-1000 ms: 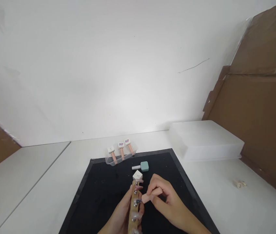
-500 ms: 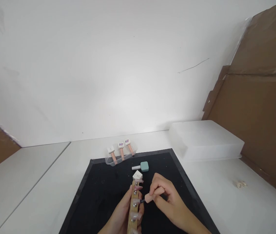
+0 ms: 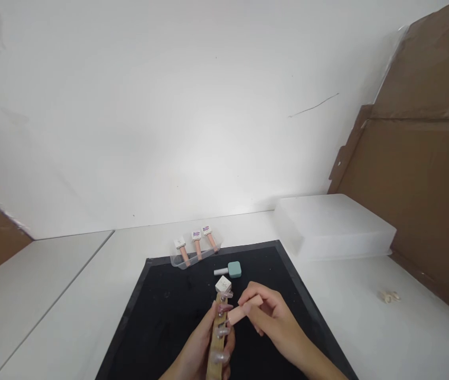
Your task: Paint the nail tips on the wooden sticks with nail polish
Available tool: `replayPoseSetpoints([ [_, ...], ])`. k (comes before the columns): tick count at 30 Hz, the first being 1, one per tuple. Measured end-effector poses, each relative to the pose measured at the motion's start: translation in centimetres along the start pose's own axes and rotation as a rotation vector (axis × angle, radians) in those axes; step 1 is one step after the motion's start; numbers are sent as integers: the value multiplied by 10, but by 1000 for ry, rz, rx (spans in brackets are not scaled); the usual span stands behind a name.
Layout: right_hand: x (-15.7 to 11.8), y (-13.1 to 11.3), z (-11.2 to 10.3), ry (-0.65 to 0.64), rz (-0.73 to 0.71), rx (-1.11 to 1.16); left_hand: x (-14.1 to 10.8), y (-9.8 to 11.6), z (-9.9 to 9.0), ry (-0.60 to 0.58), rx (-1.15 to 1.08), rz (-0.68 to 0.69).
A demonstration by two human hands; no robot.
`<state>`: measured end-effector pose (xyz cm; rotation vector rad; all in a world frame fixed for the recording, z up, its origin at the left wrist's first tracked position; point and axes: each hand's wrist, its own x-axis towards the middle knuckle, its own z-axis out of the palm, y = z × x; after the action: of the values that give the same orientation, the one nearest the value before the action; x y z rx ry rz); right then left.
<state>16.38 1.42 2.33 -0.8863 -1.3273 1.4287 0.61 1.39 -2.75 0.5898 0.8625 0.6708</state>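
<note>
Above the black mat [image 3: 161, 316]: wooden display strip [image 3: 215, 348], held lengthwise away from the body; clear nail tips and a pink one stand along it on metal studs.
Left hand [image 3: 198, 345]: enters from lower left, thumb laid along the strip's near side, fingers wrapped round to the far side; grip clamped on the strip.
Right hand [image 3: 272, 316]: enters from lower right, wrist low; grip pinched together on the peach brush cap [image 3: 237, 315], thumb against index finger, remaining fingers curled beneath.
Polish brush [image 3: 225, 322]: slants down and leftward from the cap, its end beside a clear nail tip [image 3: 223, 332], below the pink tip [image 3: 225, 307]; contact cannot be told.
Good brushwork (judged): light bristle pressure, short even strokes from base to free end, cap at a low slant, neighbouring tips avoided.
Good support (judged): strip firm and level, fingers behind the nail row, clear of wet polish.
White square bottle [image 3: 223, 284]: just beyond the strip's far end.
</note>
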Motion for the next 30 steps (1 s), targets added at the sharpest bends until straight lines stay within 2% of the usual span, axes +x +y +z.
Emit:
replayPoseSetpoints([
  [9, 3, 3, 3, -3, 53, -57, 5, -2, -3, -25, 8, -38],
  [18, 6, 4, 2, 62, 122, -87, 3, 0, -2, -28, -17, 11],
  [23, 6, 3, 1, 95, 138, -98, 3, 1, -2, -12, -25, -32],
  [30, 8, 9, -2, 173, 139, -88, 5, 0, -3, -61, -65, -6],
])
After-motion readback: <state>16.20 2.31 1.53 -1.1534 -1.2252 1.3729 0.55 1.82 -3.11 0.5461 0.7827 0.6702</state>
